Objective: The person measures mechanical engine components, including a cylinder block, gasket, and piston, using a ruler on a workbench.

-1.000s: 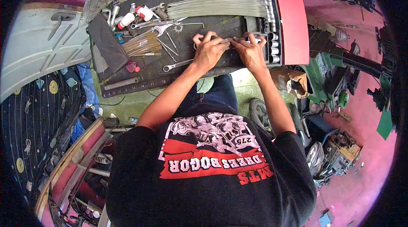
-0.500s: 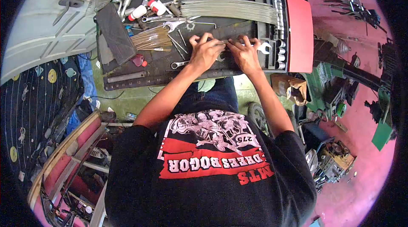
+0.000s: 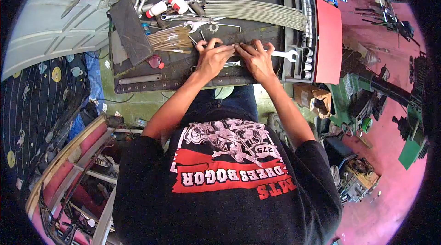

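My left hand (image 3: 214, 61) and my right hand (image 3: 258, 62) are close together over the dark bench top. The fingers of both are bent and their tips almost meet; whatever is between them is too small to make out. A large open-end wrench (image 3: 291, 55) lies just right of my right hand, its shank partly behind the fingers. Part of another wrench (image 3: 233, 63) shows between my two hands, its left part hidden by my left hand. Farther left are a bundle of thin brown sticks (image 3: 170, 39) and a small red item (image 3: 155, 61).
A row of long metal rods (image 3: 255, 11) lies at the back. Sockets (image 3: 308, 56) fill a tray beside a red panel (image 3: 327, 40). Several wrenches and red-and-white bottles (image 3: 157, 9) crowd the back left. A dark flat block (image 3: 132, 31) and a grey bar (image 3: 140, 79) lie left.
The view has shifted, so the bench sits slightly more to the right. Both hands have moved a little left over the bench, and the left one now covers most of a wrench's ring end.
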Available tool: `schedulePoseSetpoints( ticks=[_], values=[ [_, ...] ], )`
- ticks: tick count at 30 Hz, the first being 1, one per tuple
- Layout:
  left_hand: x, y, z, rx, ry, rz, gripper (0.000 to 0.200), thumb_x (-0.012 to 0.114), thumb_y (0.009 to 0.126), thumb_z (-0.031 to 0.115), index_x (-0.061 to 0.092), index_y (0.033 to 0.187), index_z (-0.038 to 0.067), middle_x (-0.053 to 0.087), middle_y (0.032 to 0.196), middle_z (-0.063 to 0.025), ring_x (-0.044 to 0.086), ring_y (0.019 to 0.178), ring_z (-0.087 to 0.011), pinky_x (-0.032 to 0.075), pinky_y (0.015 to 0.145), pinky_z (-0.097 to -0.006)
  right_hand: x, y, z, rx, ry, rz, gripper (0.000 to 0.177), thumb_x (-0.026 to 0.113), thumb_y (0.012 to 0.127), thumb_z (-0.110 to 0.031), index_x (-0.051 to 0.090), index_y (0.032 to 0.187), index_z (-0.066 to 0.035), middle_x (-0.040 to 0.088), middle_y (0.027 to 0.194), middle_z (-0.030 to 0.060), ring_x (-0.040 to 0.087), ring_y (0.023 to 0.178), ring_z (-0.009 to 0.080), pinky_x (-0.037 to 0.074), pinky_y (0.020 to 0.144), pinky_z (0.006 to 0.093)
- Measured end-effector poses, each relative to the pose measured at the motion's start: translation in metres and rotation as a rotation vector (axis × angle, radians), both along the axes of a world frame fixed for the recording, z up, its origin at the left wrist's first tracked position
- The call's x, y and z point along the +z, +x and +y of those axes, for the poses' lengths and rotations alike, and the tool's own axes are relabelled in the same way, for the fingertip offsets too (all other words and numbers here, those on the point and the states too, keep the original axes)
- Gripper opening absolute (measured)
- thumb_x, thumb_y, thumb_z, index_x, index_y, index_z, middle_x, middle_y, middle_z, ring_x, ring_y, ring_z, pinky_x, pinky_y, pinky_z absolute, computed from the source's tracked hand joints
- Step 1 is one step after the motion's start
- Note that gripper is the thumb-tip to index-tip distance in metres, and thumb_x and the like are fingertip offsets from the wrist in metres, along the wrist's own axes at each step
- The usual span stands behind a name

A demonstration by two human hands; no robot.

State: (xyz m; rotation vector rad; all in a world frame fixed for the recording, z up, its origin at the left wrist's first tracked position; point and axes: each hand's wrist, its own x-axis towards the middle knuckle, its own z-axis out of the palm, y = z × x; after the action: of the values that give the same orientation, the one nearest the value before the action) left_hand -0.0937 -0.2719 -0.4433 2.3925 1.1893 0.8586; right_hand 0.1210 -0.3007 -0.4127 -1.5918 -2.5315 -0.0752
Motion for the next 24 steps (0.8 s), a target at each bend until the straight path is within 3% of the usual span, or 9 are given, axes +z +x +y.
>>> schedulePoseSetpoints(
  ticks=[16, 18, 19, 24],
  values=[
    [-0.007, -0.006, -0.009, 0.106, -0.008, -0.050, 0.016, 0.076, 0.080, 0.015, 0.081, 0.095, 0.020, 0.076, 0.108, 0.0091, 0.059, 0.106, -0.0164, 0.029, 0.095, -0.0435, 0.003, -0.010, 0.009, 0.039, -0.033, 0.059, 0.042, 0.067, 0.082, -0.014, 0.074, 0.122, -0.025, 0.071, 0.118, -0.0109, 0.055, 0.114, 0.0184, 0.031, 0.100, 0.0570],
    [-0.011, -0.006, -0.007, 0.091, 0.015, -0.030, 0.010, 0.076, 0.079, 0.017, 0.079, 0.088, 0.017, 0.076, 0.101, 0.0071, 0.060, 0.105, -0.0172, 0.029, 0.094, -0.0440, 0.005, -0.020, 0.015, 0.066, -0.047, 0.048, 0.041, 0.067, 0.082, -0.012, 0.075, 0.121, -0.023, 0.072, 0.117, -0.0101, 0.054, 0.116, 0.0200, 0.032, 0.099, 0.0588],
    [-0.011, -0.006, -0.006, 0.098, 0.016, -0.030, 0.010, 0.076, 0.079, 0.017, 0.079, 0.088, 0.017, 0.076, 0.101, 0.0071, 0.060, 0.105, -0.0172, 0.029, 0.094, -0.0440, 0.007, -0.023, 0.018, 0.067, -0.083, 0.129, 0.030, 0.061, 0.089, -0.016, 0.076, 0.115, -0.017, 0.070, 0.110, -0.0063, 0.053, 0.121, 0.0229, 0.033, 0.103, 0.0642],
    [-0.016, -0.008, -0.005, 0.146, -0.018, -0.065, 0.007, 0.076, 0.076, 0.017, 0.076, 0.081, 0.014, 0.073, 0.089, 0.0054, 0.060, 0.105, -0.0185, 0.030, 0.094, -0.0447, 0.012, -0.033, 0.035, 0.128, -0.146, 0.027, 0.029, 0.060, 0.089, -0.015, 0.076, 0.113, -0.016, 0.070, 0.109, -0.0052, 0.052, 0.123, 0.0233, 0.033, 0.103, 0.0631]
  ],
)
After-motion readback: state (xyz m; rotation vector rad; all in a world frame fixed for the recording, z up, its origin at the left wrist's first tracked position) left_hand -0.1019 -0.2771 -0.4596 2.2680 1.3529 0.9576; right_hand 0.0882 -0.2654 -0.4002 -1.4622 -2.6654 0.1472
